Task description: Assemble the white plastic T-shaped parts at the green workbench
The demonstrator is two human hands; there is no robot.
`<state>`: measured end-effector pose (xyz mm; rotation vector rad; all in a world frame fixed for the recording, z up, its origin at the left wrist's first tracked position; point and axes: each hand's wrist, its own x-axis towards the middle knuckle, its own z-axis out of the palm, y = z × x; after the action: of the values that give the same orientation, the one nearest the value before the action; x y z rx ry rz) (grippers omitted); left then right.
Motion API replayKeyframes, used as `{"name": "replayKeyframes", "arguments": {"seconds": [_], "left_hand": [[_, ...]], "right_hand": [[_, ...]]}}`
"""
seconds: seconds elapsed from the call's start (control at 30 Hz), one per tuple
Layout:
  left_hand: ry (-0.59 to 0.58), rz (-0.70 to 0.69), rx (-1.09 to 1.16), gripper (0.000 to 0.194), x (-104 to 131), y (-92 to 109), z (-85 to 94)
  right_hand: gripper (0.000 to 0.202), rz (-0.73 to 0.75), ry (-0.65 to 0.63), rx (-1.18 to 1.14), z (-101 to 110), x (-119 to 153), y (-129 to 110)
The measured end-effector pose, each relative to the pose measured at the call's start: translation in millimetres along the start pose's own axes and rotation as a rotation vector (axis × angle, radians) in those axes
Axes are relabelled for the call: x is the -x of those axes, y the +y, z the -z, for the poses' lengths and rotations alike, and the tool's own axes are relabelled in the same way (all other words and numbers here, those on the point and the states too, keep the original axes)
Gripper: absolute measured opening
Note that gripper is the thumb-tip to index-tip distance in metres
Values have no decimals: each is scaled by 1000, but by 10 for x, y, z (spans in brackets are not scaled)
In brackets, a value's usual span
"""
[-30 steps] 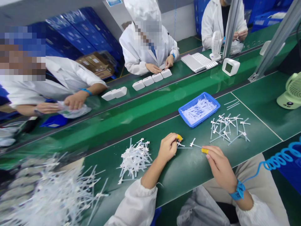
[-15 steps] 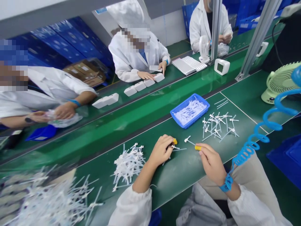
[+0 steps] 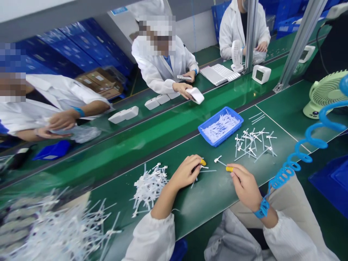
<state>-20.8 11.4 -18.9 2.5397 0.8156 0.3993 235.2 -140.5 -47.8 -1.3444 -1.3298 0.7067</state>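
Note:
My right hand [image 3: 246, 186], a yellow cover on one fingertip, pinches the end of a thin pale strip [image 3: 222, 163] with a small white connector at its far end. Left of it, my left hand [image 3: 186, 173], also with a yellow fingertip cover, is closed over a white connector piece with thin strips [image 3: 208, 170] sticking out; its fingers partly hide that piece. Beside my left forearm lies a pile of white connectors with strips [image 3: 149, 186]. A looser group of the same pieces [image 3: 251, 141] lies beyond my right hand.
A blue tray [image 3: 202, 135] holds many loose strips. A larger heap of strip pieces [image 3: 62, 232] lies at lower left. A coiled blue cord [image 3: 295, 163] runs to my right wristband. A green fan [image 3: 312, 108] stands at right. Across the green belt [image 3: 152, 125], co-workers handle white items.
A co-worker opposite has lifted a white device over the belt. The co-worker at left has shifted their hands on a plastic bag. My own hands have hardly moved.

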Motion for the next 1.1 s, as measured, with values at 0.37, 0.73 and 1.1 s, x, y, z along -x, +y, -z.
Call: {"name": "replayKeyframes", "arguments": {"seconds": [0.37, 0.73, 1.1], "left_hand": [[281, 150, 203, 20, -70, 138, -65], [354, 401, 562, 18, -117, 513, -512], [242, 122, 298, 17, -88, 444, -603]], "right_hand": [[30, -19, -17, 53, -8, 0, -4], [31, 12, -36, 121, -27, 8, 8], [32, 62, -85, 216, -60, 2, -18]]}}
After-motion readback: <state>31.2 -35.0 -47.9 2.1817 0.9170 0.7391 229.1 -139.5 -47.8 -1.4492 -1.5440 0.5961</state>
